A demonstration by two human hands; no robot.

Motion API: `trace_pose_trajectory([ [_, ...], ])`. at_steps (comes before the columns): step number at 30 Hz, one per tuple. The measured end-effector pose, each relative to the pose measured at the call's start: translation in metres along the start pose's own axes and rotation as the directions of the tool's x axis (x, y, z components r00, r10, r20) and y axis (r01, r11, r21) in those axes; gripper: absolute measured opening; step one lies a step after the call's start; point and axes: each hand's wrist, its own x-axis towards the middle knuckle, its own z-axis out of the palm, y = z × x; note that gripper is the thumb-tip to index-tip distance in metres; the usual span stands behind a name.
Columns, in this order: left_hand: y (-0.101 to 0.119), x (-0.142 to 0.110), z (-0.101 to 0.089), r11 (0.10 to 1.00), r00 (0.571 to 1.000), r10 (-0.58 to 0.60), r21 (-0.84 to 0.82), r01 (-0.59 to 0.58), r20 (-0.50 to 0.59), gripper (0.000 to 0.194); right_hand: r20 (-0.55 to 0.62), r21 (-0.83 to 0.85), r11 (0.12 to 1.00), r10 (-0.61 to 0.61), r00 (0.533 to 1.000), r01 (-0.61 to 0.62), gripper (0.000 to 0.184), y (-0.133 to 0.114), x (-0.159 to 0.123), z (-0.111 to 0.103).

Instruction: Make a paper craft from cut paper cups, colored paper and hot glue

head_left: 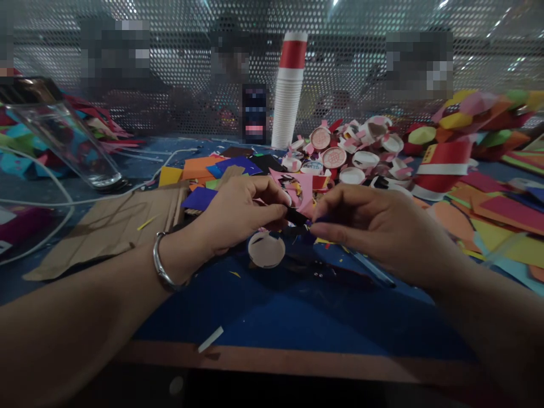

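Both of my hands meet over the blue table point(272, 317). My left hand point(242, 212), with a metal bracelet on its wrist, pinches a small black piece point(296, 217) between thumb and fingers. My right hand point(374, 224) is closed on the other end of the same black piece, fingers pressed together. A round white paper disc point(266, 250) lies on the table just below my left hand. A pink cut paper shape point(300, 187) sits right behind the hands.
A tall stack of red-and-white paper cups point(289, 90) stands at the back. Several cut cup bottoms point(344, 150) are heaped right of it. Coloured paper sheets point(501, 215) cover the right side, brown cardboard point(110, 226) and a clear glass point(68, 141) the left. A mesh screen point(178, 62) closes the back.
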Motion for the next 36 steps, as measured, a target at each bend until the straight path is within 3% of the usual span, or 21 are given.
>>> trace_pose_trajectory([
  [2,0.000,-0.001,0.002,1.000,1.000,-0.003,0.003,0.003,0.025,0.010,-0.056,0.022,0.999,0.029,0.998,-0.028,0.027,0.003,0.002,-0.002],
  [10,-0.002,-0.004,0.003,1.000,0.995,0.024,0.016,-0.026,0.100,0.013,-0.093,0.109,0.986,0.134,0.987,-0.123,0.037,0.012,0.007,0.002],
  [17,0.003,-0.008,0.006,1.000,0.989,0.023,-0.006,-0.023,0.143,0.010,-0.090,0.046,0.995,0.097,0.991,-0.093,0.037,0.013,0.007,0.004],
  [27,-0.001,-0.009,0.004,0.997,0.980,0.069,-0.042,-0.062,0.184,0.015,-0.066,0.090,0.991,0.104,0.992,-0.098,0.037,0.011,0.009,0.007],
  [36,0.006,-0.011,0.005,0.997,0.979,0.038,-0.066,-0.025,0.199,0.016,-0.066,0.085,0.991,0.107,0.992,-0.101,0.035,0.011,0.009,0.007],
])
